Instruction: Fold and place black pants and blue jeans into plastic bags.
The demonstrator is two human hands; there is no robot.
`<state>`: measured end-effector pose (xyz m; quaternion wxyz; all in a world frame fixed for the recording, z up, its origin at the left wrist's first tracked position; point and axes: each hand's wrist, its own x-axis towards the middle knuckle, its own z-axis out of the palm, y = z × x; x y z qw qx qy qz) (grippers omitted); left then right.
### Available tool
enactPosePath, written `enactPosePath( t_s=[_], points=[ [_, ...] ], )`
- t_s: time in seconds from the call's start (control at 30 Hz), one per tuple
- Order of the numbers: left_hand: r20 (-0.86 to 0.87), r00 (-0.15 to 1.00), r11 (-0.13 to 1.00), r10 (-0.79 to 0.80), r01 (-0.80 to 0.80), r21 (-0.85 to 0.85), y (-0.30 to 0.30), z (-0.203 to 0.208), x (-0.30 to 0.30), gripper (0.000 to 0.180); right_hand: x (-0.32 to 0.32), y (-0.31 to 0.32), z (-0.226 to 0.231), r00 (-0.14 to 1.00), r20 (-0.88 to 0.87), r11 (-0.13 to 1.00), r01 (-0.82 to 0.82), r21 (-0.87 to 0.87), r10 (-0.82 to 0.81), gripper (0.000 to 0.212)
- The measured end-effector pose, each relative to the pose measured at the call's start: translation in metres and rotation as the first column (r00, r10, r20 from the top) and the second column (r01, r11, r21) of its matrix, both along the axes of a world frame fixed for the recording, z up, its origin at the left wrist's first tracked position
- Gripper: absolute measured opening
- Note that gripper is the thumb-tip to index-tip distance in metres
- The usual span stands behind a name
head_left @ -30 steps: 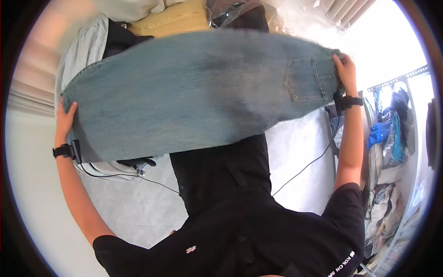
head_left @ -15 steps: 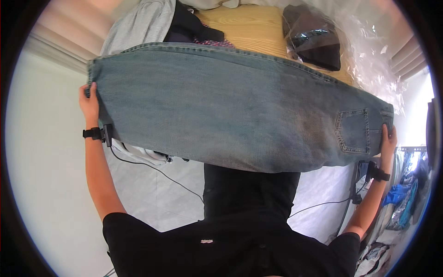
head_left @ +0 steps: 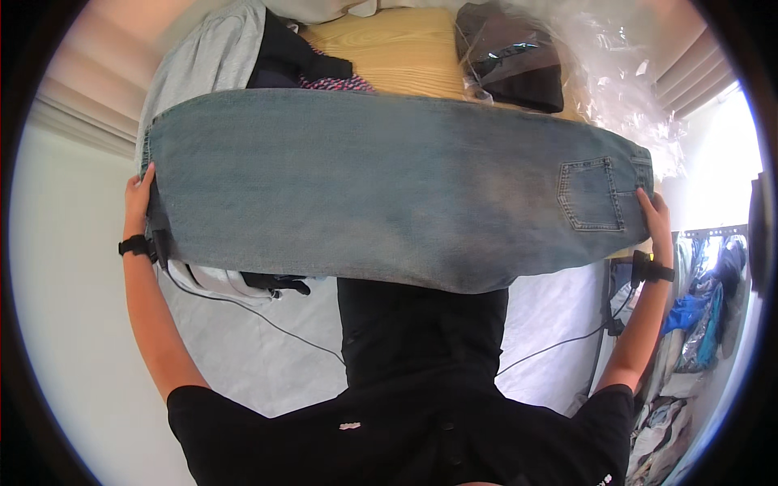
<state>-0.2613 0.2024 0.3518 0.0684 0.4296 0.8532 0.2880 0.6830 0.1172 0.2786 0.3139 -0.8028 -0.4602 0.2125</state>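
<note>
A pair of blue-grey jeans (head_left: 348, 178), folded lengthwise, stretches across the view between my two hands. My left hand (head_left: 139, 199) grips the leg's hem end, thumb on the front and the other fingers partly hidden behind the denim. At the waistband end, my right hand (head_left: 658, 217) holds the other edge beside the back pocket (head_left: 591, 194), its thumb on the front. The jeans hang fairly flat, covering the near part of the wooden table (head_left: 389, 40) behind them.
At the far left of the table lie a grey garment (head_left: 203, 61) and dark clothing (head_left: 284, 57). A dark item in clear plastic (head_left: 519, 61) and crumpled clear film (head_left: 612, 81) lie at the far right. Bagged clothes (head_left: 697, 324) are at the right. Thin cables run from both wrists.
The view has shifted, and the jeans and both hands sit a little further left. The waistband end and right hand are higher, the hem end slightly lower, so the jeans look more level.
</note>
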Motion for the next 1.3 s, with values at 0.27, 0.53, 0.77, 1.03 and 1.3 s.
enactPosePath(
  t_s=[0.27,0.53,0.77,1.03,1.3],
  points=[
    [0.291,0.918,0.958,-0.270,0.287,-0.018,-0.030,0.018,0.024,0.061,-0.023,-0.017,0.008,0.949,-0.276,0.987,-0.128,0.099,0.151,0.041],
    [0.208,0.948,0.960,-0.240,0.200,0.193,-0.045,0.039,0.019,0.059,0.002,-0.021,0.008,0.974,-0.180,0.949,-0.078,0.305,0.137,0.029],
    [0.248,0.852,0.858,-0.461,0.499,-0.123,-0.041,0.038,0.035,0.056,0.047,-0.035,0.000,0.995,-0.073,0.985,-0.053,0.163,0.066,0.037],
    [0.281,0.905,0.942,-0.320,0.336,-0.010,0.012,0.030,0.041,0.064,0.009,0.018,0.006,0.995,-0.089,0.992,-0.036,0.120,0.047,0.053],
    [-0.097,0.970,0.918,-0.223,0.243,0.315,0.030,0.029,0.041,0.063,0.008,0.015,-0.005,0.961,0.274,0.934,-0.132,0.331,0.038,0.044]
  ],
)
